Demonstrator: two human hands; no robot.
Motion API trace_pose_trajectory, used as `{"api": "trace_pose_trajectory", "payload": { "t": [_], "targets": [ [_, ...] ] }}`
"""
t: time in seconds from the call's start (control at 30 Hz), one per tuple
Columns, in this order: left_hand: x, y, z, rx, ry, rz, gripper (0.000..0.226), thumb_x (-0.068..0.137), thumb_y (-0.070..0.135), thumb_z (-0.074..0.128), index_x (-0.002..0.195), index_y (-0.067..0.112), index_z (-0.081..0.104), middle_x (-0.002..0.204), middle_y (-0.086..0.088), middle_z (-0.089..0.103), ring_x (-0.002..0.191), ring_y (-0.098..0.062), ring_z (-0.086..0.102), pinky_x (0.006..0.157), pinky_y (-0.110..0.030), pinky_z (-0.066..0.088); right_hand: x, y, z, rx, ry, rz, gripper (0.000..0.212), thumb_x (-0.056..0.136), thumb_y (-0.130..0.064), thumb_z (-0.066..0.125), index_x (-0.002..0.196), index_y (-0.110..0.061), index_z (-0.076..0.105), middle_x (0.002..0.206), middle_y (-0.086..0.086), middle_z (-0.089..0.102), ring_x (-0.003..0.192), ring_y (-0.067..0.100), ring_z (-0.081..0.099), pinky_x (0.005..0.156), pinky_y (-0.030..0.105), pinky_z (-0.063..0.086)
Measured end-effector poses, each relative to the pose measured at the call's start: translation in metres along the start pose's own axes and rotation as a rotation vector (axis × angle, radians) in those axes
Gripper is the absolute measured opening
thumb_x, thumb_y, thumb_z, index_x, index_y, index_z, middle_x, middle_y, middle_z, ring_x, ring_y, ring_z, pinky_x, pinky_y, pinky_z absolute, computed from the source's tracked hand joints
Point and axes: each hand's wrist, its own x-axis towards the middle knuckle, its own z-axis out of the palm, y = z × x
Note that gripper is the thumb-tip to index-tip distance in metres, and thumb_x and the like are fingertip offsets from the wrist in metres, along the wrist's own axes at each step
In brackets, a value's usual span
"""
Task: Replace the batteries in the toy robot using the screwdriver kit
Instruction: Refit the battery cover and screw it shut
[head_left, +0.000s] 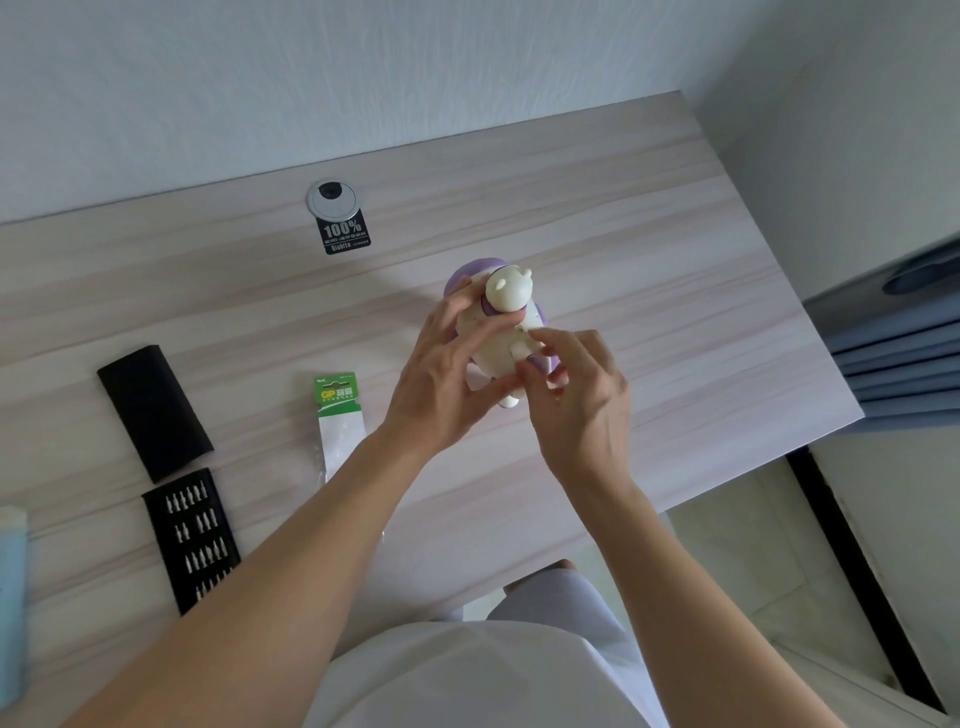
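Note:
A white and purple toy robot (501, 306) is held above the middle of the wooden desk (649, 249). My left hand (447, 379) grips its body from the left, thumb across the white front. My right hand (582, 395) pinches a small white part on the toy's right side with curled fingertips. On the desk at the left lies the black bit tray (189, 540) of the screwdriver kit, with several silver bits in rows, and its black cover (153, 410) beside it. A green and white battery pack (337, 421) lies next to my left forearm. No screwdriver handle is visible.
A round silver cable grommet (332, 200) and a black sticker (343, 235) sit near the wall. A pale blue object (11, 592) is at the left edge. The desk's right edge drops to the floor, with blue fabric (893, 358) beyond.

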Motion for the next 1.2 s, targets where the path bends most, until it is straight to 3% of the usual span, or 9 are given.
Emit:
{"api": "trace_pose_trajectory", "payload": {
  "t": [0.13, 0.3, 0.53, 0.63, 0.7, 0.8, 0.93, 1.07, 1.2],
  "targets": [
    [-0.003, 0.000, -0.004, -0.009, 0.020, 0.014, 0.054, 0.083, 0.037, 0.075, 0.132, 0.016, 0.063, 0.145, -0.011, 0.045, 0.141, -0.025, 0.040, 0.108, -0.018, 0.038, -0.008, 0.009, 0.008, 0.044, 0.034, -0.075, 0.018, 0.092, -0.019, 0.067, 0.107, -0.014, 0.076, 0.100, 0.001, 0.066, 0.073, 0.021, 0.065, 0.059, 0.042, 0.055],
    [-0.001, 0.000, -0.001, -0.032, 0.040, 0.003, 0.053, 0.080, 0.030, 0.082, 0.127, 0.012, 0.065, 0.141, -0.011, 0.047, 0.141, -0.026, 0.041, 0.113, -0.030, 0.038, -0.009, 0.015, 0.016, 0.090, 0.073, -0.040, 0.017, 0.092, -0.018, 0.067, 0.105, -0.014, 0.077, 0.096, 0.001, 0.068, 0.076, 0.028, 0.065, 0.060, 0.045, 0.054],
    [-0.001, 0.001, -0.003, -0.080, 0.037, -0.022, 0.049, 0.080, 0.030, 0.079, 0.123, 0.010, 0.067, 0.141, -0.010, 0.047, 0.140, -0.023, 0.042, 0.113, -0.028, 0.036, -0.007, 0.010, 0.014, 0.001, 0.018, -0.081, 0.018, 0.094, -0.022, 0.064, 0.105, -0.014, 0.077, 0.093, 0.002, 0.065, 0.075, 0.027, 0.064, 0.058, 0.041, 0.054],
    [0.000, 0.001, -0.006, -0.109, 0.036, -0.042, 0.038, 0.085, 0.027, 0.072, 0.119, 0.011, 0.069, 0.143, -0.003, 0.044, 0.140, -0.018, 0.040, 0.114, -0.035, 0.036, -0.006, 0.009, 0.007, 0.143, 0.035, -0.029, 0.016, 0.089, -0.016, 0.074, 0.104, -0.012, 0.077, 0.093, -0.001, 0.064, 0.068, 0.009, 0.060, 0.060, 0.027, 0.055],
    [0.002, 0.001, -0.006, -0.142, 0.070, -0.075, 0.031, 0.085, 0.024, 0.072, 0.111, 0.008, 0.068, 0.144, -0.007, 0.045, 0.139, -0.021, 0.040, 0.111, -0.042, 0.039, -0.007, 0.010, 0.005, 0.186, 0.032, 0.010, 0.018, 0.085, -0.016, 0.078, 0.103, -0.013, 0.075, 0.092, -0.005, 0.060, 0.066, 0.008, 0.060, 0.060, 0.018, 0.053],
    [0.006, 0.001, -0.006, -0.245, 0.127, -0.129, 0.041, 0.082, 0.026, 0.076, 0.111, 0.009, 0.052, 0.149, -0.011, 0.041, 0.142, -0.023, 0.039, 0.112, -0.044, 0.038, -0.008, 0.009, 0.006, 0.213, -0.005, 0.075, 0.015, 0.084, -0.019, 0.078, 0.095, -0.013, 0.070, 0.089, -0.005, 0.060, 0.068, 0.009, 0.063, 0.058, 0.020, 0.055],
    [0.018, -0.004, -0.007, -0.196, -0.008, -0.211, 0.087, 0.078, 0.039, 0.076, 0.148, 0.011, 0.033, 0.157, 0.000, 0.035, 0.149, -0.022, 0.030, 0.120, -0.040, 0.030, -0.004, 0.010, 0.005, 0.206, -0.053, 0.096, 0.017, 0.084, -0.022, 0.077, 0.085, -0.015, 0.062, 0.080, -0.005, 0.062, 0.067, 0.009, 0.063, 0.058, 0.021, 0.052],
    [0.029, -0.012, -0.006, -0.130, -0.072, -0.156, 0.077, 0.077, 0.040, 0.075, 0.142, 0.010, 0.048, 0.155, -0.006, 0.040, 0.151, -0.024, 0.025, 0.123, -0.040, 0.024, 0.004, 0.015, 0.007, 0.084, -0.151, 0.037, 0.032, 0.090, -0.027, 0.067, 0.071, -0.017, 0.043, 0.063, -0.005, 0.050, 0.058, 0.018, 0.049, 0.053, 0.036, 0.043],
    [0.030, -0.011, -0.007, -0.142, -0.044, -0.154, 0.069, 0.076, 0.042, 0.076, 0.134, 0.012, 0.055, 0.150, -0.003, 0.044, 0.146, -0.019, 0.034, 0.119, -0.038, 0.030, 0.010, 0.016, 0.005, 0.046, -0.285, -0.001, 0.036, 0.093, -0.032, 0.056, 0.069, -0.027, 0.030, 0.061, -0.010, 0.037, 0.059, 0.013, 0.038, 0.051, 0.031, 0.032]
  ]
}}
